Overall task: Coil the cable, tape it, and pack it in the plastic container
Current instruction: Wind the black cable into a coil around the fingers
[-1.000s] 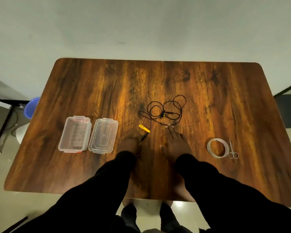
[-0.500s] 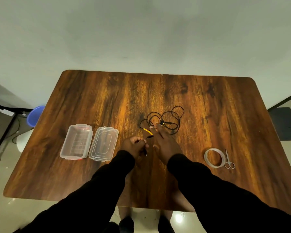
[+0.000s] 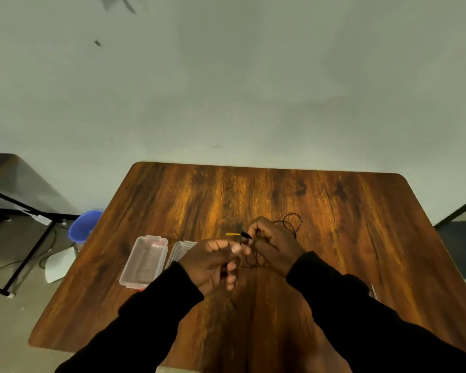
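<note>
Your left hand [image 3: 213,261] and right hand [image 3: 276,246] both pinch the black cable [image 3: 292,224] above the dark wooden table [image 3: 347,238], facing a plain pale wall [image 3: 253,90]; blue bucket [image 3: 84,228] on the floor.

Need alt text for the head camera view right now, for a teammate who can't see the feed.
Both hands, left and right, hold a thin black cable with a yellow tip above a wooden table, some loops trailing behind the right hand. An open clear plastic container sits to the left, its lid beside it, partly hidden by the left hand.
</note>
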